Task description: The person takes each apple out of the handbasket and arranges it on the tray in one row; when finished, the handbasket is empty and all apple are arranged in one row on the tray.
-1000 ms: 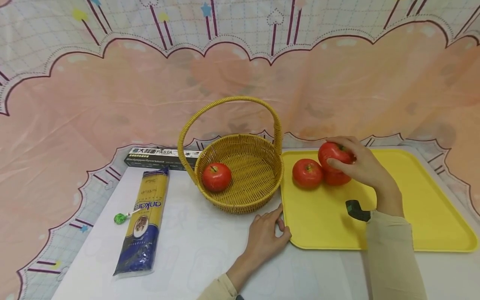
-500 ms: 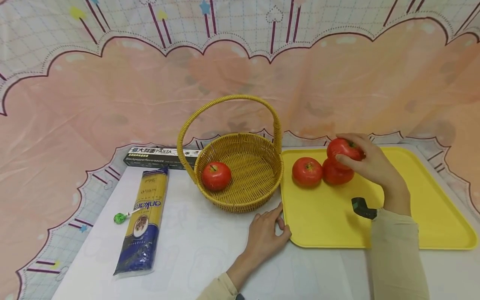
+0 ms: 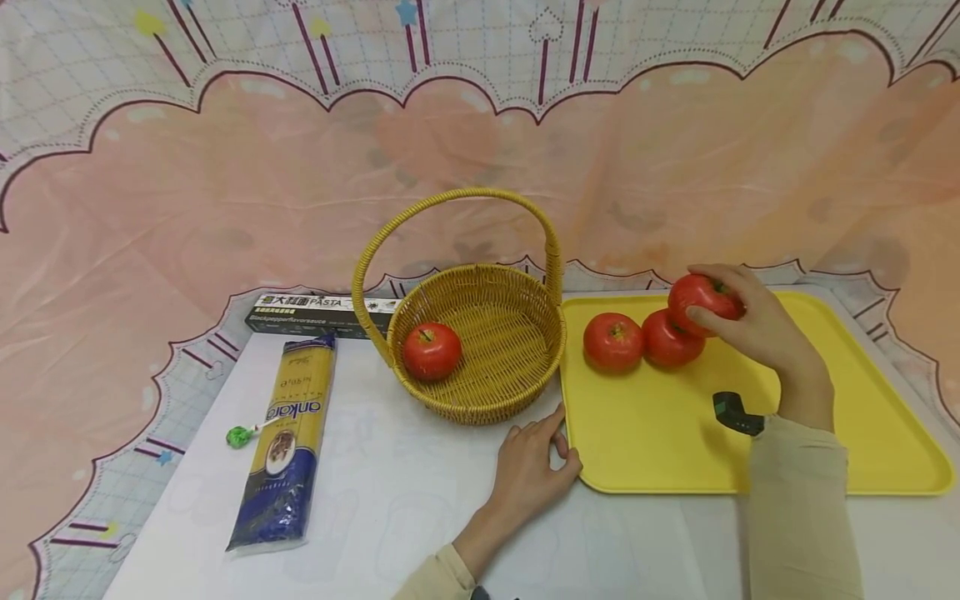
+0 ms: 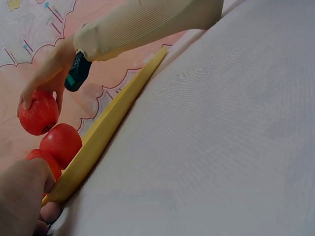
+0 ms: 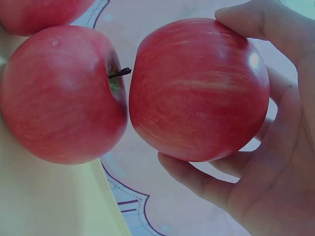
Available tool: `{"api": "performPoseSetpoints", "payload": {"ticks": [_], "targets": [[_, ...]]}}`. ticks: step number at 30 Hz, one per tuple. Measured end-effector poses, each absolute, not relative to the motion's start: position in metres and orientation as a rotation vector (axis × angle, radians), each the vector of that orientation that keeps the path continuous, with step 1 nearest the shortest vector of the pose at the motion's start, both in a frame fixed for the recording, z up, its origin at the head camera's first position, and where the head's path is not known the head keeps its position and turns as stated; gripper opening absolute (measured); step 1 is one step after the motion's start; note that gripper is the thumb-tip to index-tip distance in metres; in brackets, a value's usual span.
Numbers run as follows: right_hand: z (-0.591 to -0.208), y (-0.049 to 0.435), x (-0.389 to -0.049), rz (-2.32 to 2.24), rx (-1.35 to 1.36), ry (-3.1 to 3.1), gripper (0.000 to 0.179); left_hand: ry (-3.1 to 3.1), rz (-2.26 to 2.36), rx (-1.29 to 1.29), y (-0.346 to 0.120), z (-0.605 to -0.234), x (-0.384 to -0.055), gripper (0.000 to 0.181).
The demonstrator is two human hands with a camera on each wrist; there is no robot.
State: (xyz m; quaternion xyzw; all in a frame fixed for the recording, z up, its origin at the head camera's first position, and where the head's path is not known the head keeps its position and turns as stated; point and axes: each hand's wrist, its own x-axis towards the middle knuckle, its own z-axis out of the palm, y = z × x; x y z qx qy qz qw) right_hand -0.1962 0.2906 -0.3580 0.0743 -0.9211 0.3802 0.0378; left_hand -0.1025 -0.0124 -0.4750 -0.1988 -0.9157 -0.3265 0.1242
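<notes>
- Head view: we had a round red apple (image 3: 693,302) in the right hand (image 3: 761,325), thumb and fingers curved around it, at the far side of a flat yellow plastic-looking tray (image 3: 645,442).
- What mattered most for moving it, we judged, was the second glossy red apple (image 3: 667,343), just left of the grip and lower; we could not tell whether the two touched.
- Farther left of the grip, beside that one, sat a third red apple (image 3: 613,343).
- Our held apple was nearly round, so we saw no clear long axis.
- Nearer to the second apple was the right hand; the left hand (image 3: 534,467) lay at the tray's edge, and we could not tell whether it pinched the rim.
- Well left of the grip stood a golden woven basket (image 3: 474,412), holding a fourth red apple (image 3: 432,352).
</notes>
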Motion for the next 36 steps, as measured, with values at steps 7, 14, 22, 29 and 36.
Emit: {"api": "performPoseSetpoints", "payload": {"ticks": [7,14,22,29,36], "targets": [[-0.36,0.297,-0.196,1.173,0.208,-2.839,0.063,-2.662,-0.953,-0.581,-0.012,-0.474,-0.102,0.053],[-0.362,0.303,-0.197,1.169,0.189,-2.86,0.064,-2.667,-0.942,-0.577,-0.012,-0.474,-0.103,0.053],[-0.366,0.313,-0.197,1.181,0.14,-2.872,0.065,-2.66,-0.923,-0.581,-0.012,-0.475,-0.103,0.052],[-0.37,0.319,-0.197,1.174,0.139,-2.847,0.063,-2.655,-0.923,-0.58,-0.012,-0.475,-0.103,0.052],[-0.372,0.323,-0.195,1.19,0.094,-2.858,0.064,-2.66,-0.93,-0.579,-0.012,-0.475,-0.102,0.052]]}}
